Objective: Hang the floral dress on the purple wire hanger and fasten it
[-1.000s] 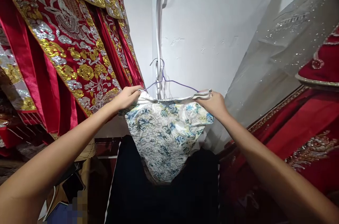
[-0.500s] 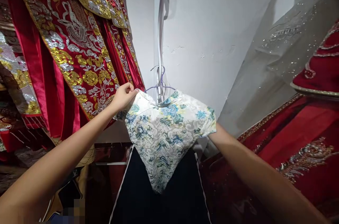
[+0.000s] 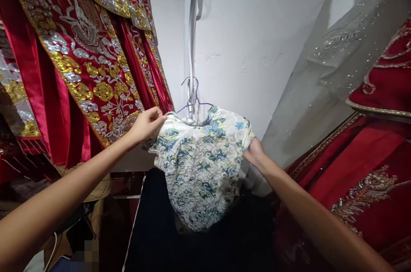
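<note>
A short-sleeved white blouse (image 3: 205, 169) with blue, green and yellow floral pattern hangs in front of me on a thin purple wire hanger (image 3: 197, 92). My left hand (image 3: 149, 124) is closed, pinching the blouse at the shoulder beside the collar, on the left. On the right, my right hand (image 3: 256, 150) is at the opening of the other sleeve; its fingers are hidden by the fabric, so their grip does not show. Dark cloth (image 3: 154, 220) with a pale edge hangs beneath and behind the blouse.
Red garments with gold and silver embroidery (image 3: 96, 62) hang close on the left. To the right are a sheer sparkling fabric (image 3: 334, 62) and a beaded red garment (image 3: 362, 169). A pale strap (image 3: 192, 28) runs down the white wall (image 3: 250, 19).
The blouse's lower part has spread from a narrow point to a broader, rounded shape. Its right sleeve has shifted left, and more of my right hand shows. My left hand keeps its pinch.
</note>
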A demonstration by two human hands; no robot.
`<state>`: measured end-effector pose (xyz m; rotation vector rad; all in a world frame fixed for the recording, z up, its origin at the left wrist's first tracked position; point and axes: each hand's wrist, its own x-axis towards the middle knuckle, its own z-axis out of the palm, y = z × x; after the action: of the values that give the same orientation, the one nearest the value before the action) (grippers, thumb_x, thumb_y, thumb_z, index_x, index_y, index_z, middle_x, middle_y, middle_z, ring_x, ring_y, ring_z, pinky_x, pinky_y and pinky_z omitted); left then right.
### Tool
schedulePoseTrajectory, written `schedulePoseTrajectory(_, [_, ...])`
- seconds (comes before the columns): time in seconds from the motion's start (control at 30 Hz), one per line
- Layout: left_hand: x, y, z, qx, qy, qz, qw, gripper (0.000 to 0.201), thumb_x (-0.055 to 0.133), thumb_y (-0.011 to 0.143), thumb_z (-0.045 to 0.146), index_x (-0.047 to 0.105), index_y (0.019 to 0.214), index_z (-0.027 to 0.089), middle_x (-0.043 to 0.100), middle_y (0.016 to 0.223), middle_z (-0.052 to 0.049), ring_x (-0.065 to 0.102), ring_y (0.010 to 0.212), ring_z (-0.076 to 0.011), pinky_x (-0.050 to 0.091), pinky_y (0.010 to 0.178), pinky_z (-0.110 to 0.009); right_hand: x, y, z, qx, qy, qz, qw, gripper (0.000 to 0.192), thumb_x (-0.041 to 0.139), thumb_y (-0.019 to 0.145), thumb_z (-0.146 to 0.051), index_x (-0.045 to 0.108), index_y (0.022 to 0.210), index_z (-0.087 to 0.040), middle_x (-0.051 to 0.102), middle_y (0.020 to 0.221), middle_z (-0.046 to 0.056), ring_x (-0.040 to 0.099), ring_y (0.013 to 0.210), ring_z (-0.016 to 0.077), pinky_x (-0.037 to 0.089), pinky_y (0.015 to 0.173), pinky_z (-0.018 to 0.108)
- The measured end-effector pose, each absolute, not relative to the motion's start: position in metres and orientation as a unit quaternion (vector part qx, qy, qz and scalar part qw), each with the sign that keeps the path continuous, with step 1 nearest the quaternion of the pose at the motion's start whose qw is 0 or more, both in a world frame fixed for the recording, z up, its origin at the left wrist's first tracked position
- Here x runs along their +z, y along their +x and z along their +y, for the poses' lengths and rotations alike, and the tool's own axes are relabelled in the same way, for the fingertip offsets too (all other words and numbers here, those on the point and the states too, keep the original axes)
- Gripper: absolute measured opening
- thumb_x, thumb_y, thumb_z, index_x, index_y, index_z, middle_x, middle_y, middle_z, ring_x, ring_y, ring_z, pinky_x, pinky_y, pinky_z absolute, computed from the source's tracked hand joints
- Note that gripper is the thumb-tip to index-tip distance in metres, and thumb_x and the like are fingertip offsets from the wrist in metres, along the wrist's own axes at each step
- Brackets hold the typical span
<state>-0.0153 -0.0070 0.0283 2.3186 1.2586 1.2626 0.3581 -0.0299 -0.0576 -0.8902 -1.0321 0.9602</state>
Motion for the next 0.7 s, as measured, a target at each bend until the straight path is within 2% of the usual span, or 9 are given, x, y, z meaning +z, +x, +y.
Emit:
schedulePoseTrajectory(0.1, [0.023,-0.009,-0.001,0.443,0.777,0.426,0.138,0.034,0.055,0.091,0.05,0.061,0.083,0.018,0.062,0.073,-0.002,0.057,0.069,-0.0163,0.042,0.061,-0.026,-0.047,0.379,-0.025,0.449,-0.381,-0.398,0.703,0.061,0.042,0.087,-0.076,0.067,0.112,-0.026,0.076,0.1,0.006,0.069,0.109,0.0278,0.057,0.095,0.044])
schedulePoseTrajectory(0.27, [0.035,0.007,0.0,0.413,0.808,0.404,0.114,0.043,0.045,0.096,0.052,0.07,0.093,0.017,0.07,0.099,-0.008,0.063,0.093,-0.0231,0.048,0.082,-0.032,-0.008,0.388,-0.043,0.384,-0.429,-0.472,0.668,0.047,0.065,0.081,-0.066,0.068,0.103,-0.024,0.076,0.096,0.008,0.07,0.107,0.0314,0.059,0.09,0.043])
schedulePoseTrajectory(0.37, [0.049,0.019,-0.001,0.402,0.827,0.385,0.079,0.043,0.044,0.097,0.051,0.069,0.113,0.019,0.069,0.117,-0.009,0.061,0.107,-0.0253,0.046,0.095,-0.035,0.009,0.382,-0.051,0.314,-0.444,-0.473,0.693,0.044,0.059,0.084,-0.069,0.067,0.094,-0.027,0.075,0.089,0.008,0.071,0.102,0.0319,0.06,0.084,0.043])
schedulePoseTrajectory(0.43, [0.059,0.027,-0.001,0.392,0.838,0.378,0.045,0.044,0.043,0.098,0.05,0.066,0.119,0.019,0.068,0.119,-0.01,0.061,0.11,-0.0264,0.045,0.098,-0.038,0.011,0.38,-0.05,0.29,-0.432,-0.45,0.726,0.042,0.059,0.084,-0.068,0.064,0.091,-0.027,0.074,0.088,0.008,0.072,0.099,0.0311,0.061,0.083,0.043])
schedulePoseTrajectory(0.53, [0.072,0.039,0.002,0.363,0.853,0.376,-0.007,0.045,0.04,0.099,0.05,0.066,0.116,0.017,0.068,0.113,-0.012,0.061,0.106,-0.0275,0.045,0.097,-0.04,0.006,0.381,-0.044,0.301,-0.404,-0.412,0.759,0.042,0.059,0.085,-0.065,0.061,0.093,-0.025,0.073,0.093,0.008,0.072,0.098,0.0296,0.061,0.082,0.042])
schedulePoseTrajectory(0.7, [0.078,0.049,0.002,0.369,0.846,0.386,-0.006,0.047,0.041,0.099,0.051,0.058,0.128,0.019,0.063,0.127,-0.013,0.058,0.115,-0.0289,0.043,0.099,-0.041,-0.004,0.37,-0.054,0.325,-0.395,-0.377,0.772,0.039,0.059,0.086,-0.063,0.062,0.103,-0.028,0.071,0.114,0.007,0.069,0.107,0.0292,0.061,0.083,0.044])
